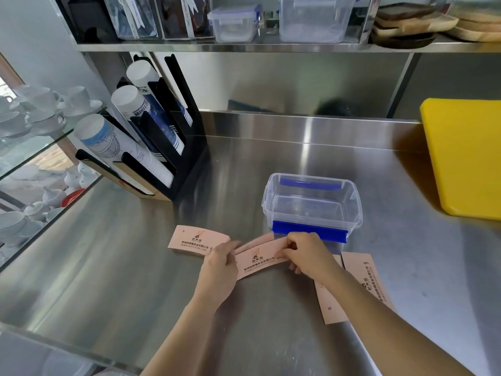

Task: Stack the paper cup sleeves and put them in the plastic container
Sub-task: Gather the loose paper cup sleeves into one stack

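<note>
Both hands meet over the steel tabletop (135, 267) just in front of the clear plastic container (311, 210), which stands open with its blue clip facing the person, presumably set near so the finished pile has only a short way to go. The left hand (217, 270) pinches one end of a small bunch of pink paper cup sleeves (257, 260), and the right hand (306, 256) pinches the other end, thumb on top and fingers curled beneath; each grip is closed on the bunch, not spread wide. Holding both ends this way looks meant to square the edges so the curved sleeves lie one upon another. How many sleeves are in the bunch cannot be told. Another sleeve (198, 240) lies flat on the tabletop just beside the left hand, and further loose sleeves (360, 270) lie to the right, partly hidden under the right forearm. These look not yet gathered, so the stacking seems only partly done, and the container appears to hold nothing so far. A black cup rack (173, 147) stands well apart at the back left
</note>
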A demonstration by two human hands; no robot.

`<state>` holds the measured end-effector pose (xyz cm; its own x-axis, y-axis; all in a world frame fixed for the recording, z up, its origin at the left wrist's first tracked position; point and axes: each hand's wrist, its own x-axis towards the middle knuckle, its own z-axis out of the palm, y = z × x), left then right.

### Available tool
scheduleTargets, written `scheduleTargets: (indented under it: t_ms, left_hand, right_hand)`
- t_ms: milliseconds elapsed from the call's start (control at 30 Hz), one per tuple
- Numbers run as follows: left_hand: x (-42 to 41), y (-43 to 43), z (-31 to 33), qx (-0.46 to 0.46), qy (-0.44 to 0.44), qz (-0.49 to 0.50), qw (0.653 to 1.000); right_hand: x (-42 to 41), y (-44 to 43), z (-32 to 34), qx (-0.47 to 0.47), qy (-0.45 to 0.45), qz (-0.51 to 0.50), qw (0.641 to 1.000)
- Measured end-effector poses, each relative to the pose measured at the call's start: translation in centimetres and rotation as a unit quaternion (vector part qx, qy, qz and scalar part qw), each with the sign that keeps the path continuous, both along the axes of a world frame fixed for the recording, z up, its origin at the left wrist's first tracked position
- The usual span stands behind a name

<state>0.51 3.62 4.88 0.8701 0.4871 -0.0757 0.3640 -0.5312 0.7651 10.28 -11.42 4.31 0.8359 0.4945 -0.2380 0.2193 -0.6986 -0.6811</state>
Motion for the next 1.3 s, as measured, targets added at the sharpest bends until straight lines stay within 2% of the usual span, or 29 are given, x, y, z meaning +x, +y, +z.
scheduleTargets:
  t_ms: [200,300,433,600,767,900,967,1167,1300]
  left_hand:
    - [0.2,-0.4,-0.7,0.019,0.020,-0.011,1.000]
    - [0.3,-0.6,-0.9,0.037,0.026,-0.006,0.999]
    - [0.8,-1.1,-1.0,0.046,0.022,-0.022,0.998]
    - [1.3,-1.9,-1.2,0.035,0.017,-0.035,0.999]
    - [1.3,-2.2,-1.3,0.034,0.002,-0.045,0.998]
    - [1.3,-2.3,-1.5,0.040,0.007,-0.048,0.998]
    - [1.4,-2.4,-1.5,0.029,0.007,-0.049,0.998]
    - [1.5,-3.4,-0.9,0.020,0.001,-0.041,0.999]
    - [1.6,-3.9,-0.8,0.011,0.018,-0.044,0.999]
  right_hand:
    - [-0.3,-0.3,-0.6,-0.083,-0.055,0.052,0.994]
    - [0.8,-1.9,0.0,-0.115,-0.032,0.094,0.988]
    - [2.0,-4.3,0.7,-0.262,-0.037,0.165,0.950]
    - [1.8,-5.1,0.9,-0.313,0.012,0.149,0.938]
    - [2.2,-5.3,0.8,-0.273,0.045,0.128,0.952]
    - [2.5,-5.3,1.4,-0.105,0.060,0.059,0.991]
    - [2.0,-5.0,1.4,-0.064,0.056,0.034,0.996]
    - [0.0,-3.7,0.6,-0.025,0.006,-0.008,1.000]
    - [-0.9,-3.6,0.6,-0.084,-0.079,0.031,0.993]
